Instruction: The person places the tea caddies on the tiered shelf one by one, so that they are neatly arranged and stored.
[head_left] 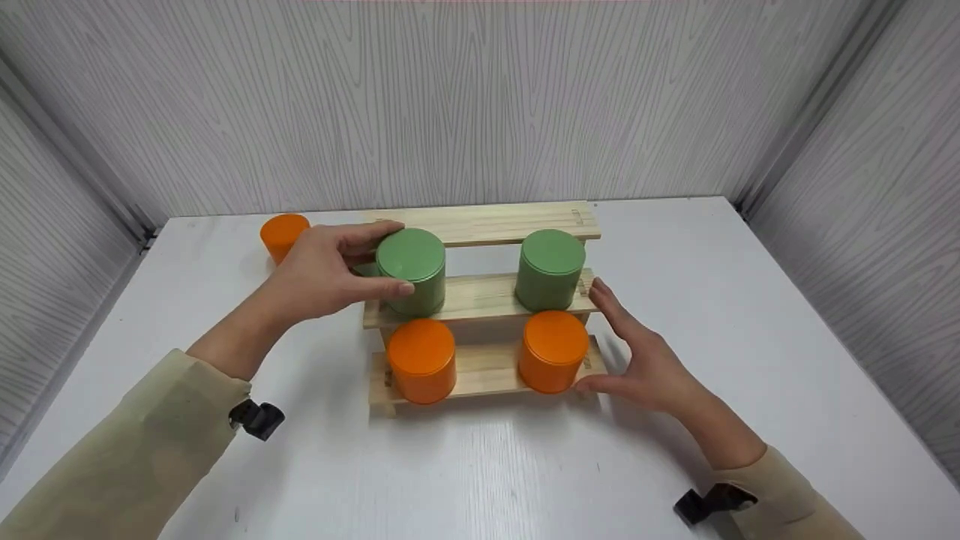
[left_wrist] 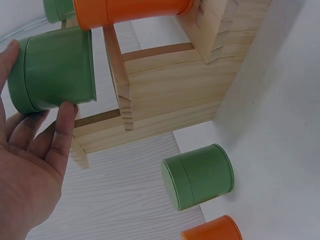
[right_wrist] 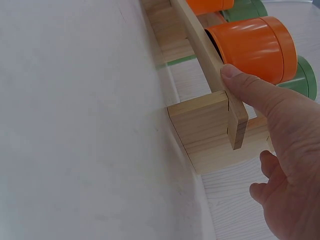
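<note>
My left hand [head_left: 315,270] grips a green canister [head_left: 415,255] by its side, thumb in front and fingers behind, at the left end of the middle shelf [head_left: 480,298] of a stepped wooden rack. A second green canister [head_left: 551,270] stands at that shelf's right end. Below, on the bottom shelf [head_left: 484,369], are two orange canisters, one at the left [head_left: 422,360] and one at the right [head_left: 553,352]. My right hand [head_left: 649,367] spreads beside the rack's right side. Its thumb touches the bottom shelf's front edge [right_wrist: 207,60], and its index fingertip is at the middle shelf's right end.
An orange canister [head_left: 283,234] stands on the white table [head_left: 480,480] left of the rack, partly behind my left hand. Next to it, a green canister [left_wrist: 200,175] shows in the left wrist view. The top shelf [head_left: 510,222] is bare. Grey wood-grain panels [head_left: 465,105] enclose the table.
</note>
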